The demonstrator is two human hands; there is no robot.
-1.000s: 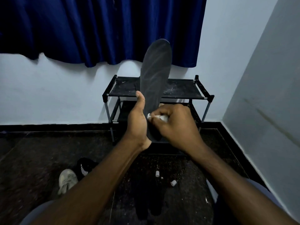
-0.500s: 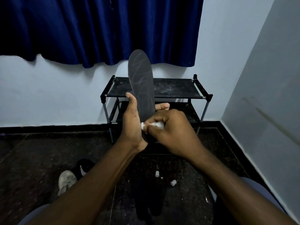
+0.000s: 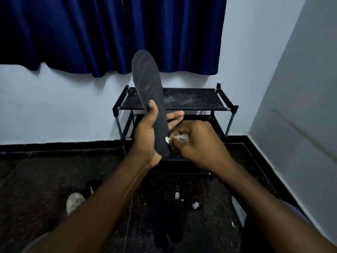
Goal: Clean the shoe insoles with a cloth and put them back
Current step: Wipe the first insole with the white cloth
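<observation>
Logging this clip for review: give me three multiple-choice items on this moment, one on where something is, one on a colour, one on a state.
1. Where is the white cloth pressed?
A. At the insole's top tip
B. At the insole's lower end
C. On the rack's top shelf

2. What colour is the curtain?
A. Dark blue
B. Red
C. White

3. How is the insole being held?
A. Lying flat on the floor
B. Tucked inside a shoe
C. Up on end in the left hand, tilted slightly left

Answers:
1 B: the right hand bunches the cloth against the insole's lower end, far below its tip.
2 A: the folds above the shoe rack are deep blue.
3 C: the left hand has its grip on the lower half, with the thumb across the front and the top end raised before the curtain.
</observation>
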